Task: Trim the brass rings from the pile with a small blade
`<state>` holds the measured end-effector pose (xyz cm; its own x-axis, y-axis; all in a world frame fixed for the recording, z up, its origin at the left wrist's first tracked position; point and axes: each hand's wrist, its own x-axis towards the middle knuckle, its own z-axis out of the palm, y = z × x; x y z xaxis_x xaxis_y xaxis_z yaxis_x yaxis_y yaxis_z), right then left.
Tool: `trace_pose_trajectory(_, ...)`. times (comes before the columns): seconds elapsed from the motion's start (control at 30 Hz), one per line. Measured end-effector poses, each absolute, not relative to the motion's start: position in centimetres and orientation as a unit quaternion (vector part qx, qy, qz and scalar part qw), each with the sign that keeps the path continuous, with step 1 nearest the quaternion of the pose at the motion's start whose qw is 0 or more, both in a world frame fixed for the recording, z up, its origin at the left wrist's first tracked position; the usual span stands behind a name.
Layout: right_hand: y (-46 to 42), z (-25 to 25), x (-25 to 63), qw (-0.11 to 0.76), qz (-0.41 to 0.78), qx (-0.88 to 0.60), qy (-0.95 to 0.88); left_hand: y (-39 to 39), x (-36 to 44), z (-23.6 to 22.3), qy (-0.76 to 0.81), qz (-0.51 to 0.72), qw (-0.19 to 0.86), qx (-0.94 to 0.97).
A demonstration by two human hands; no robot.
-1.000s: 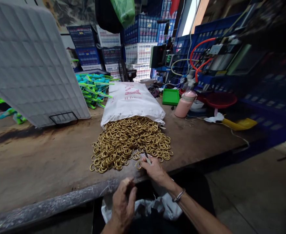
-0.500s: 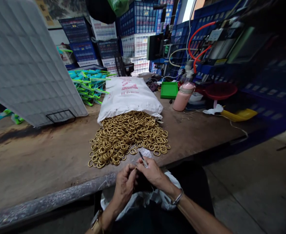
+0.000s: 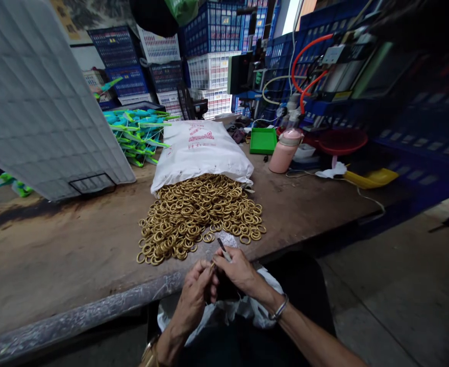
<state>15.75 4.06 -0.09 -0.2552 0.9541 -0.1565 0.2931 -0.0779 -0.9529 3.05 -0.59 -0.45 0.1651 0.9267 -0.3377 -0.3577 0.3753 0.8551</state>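
A heap of brass rings (image 3: 199, 214) spills from a white sack (image 3: 201, 150) onto the brown workbench (image 3: 64, 255). My left hand (image 3: 194, 298) and my right hand (image 3: 238, 272) meet at the bench's near edge, fingers pinched together over one brass ring (image 3: 211, 264). In my right hand is a thin dark tool (image 3: 223, 247) that points up toward the heap. A white plastic bag (image 3: 247, 311) lies open in my lap under both hands.
A grey ribbed panel (image 3: 36, 102) leans at the left. Green and teal plastic parts (image 3: 136, 132) lie behind the sack. A pink bottle (image 3: 283, 150), green tray (image 3: 263, 140), red bowl (image 3: 341, 140) and yellow scoop (image 3: 370, 178) stand at the right. Stacked crates (image 3: 209, 71) fill the back.
My right hand left the edge of the heap and drew back with a ring. My left hand rose from my lap to meet it at the bench edge.
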Motion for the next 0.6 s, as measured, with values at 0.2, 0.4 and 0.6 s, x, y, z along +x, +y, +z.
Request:
trace_pose_trajectory(0.2, 3.7, 0.0, 16.0, 0.279, 0.403, -0.527, -0.695, -0.5, 2.8, -0.4, 0.471, 0.478, 0.675, 0.305)
trace_pose_trajectory(0.4, 2.8, 0.9, 15.8, 0.151, 0.314, -0.499, -0.794, -0.4, 2.6, -0.5, 0.478, 0.479, 0.657, 0.333)
trace_pose_trajectory(0.6, 3.0, 1.3, 15.3, 0.058, 0.241, -0.531, -0.810, -0.8, 2.4, -0.1, 0.507, 0.478, 0.623, 0.354)
